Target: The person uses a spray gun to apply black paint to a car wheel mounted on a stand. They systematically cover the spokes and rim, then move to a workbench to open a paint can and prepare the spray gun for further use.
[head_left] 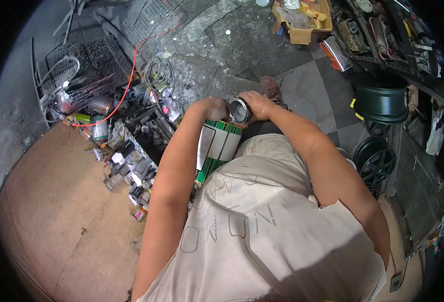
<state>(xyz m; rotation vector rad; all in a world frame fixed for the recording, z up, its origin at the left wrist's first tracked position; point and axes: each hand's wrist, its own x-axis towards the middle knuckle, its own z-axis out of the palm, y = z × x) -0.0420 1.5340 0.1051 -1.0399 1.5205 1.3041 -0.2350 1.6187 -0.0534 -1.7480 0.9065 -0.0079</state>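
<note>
A round, shiny metal-rimmed piece, like a small can or cup, sits over the top end of a large can with green and white sides. My right hand curls over the right side of the round piece, fingers at its far edge. Just left of the piece is my left hand, bent down at the far end of the large can; its fingers are mostly hidden. The large can is by my lap, its lower end partly covered by my pale shirt. What lies inside the round piece is too small to tell.
At left, many small parts and cans crowd a cluttered bench, with a red hose and coiled cable behind. An open cardboard box lies far right of centre. Dark wheel rims stand at right, beside loaded shelves.
</note>
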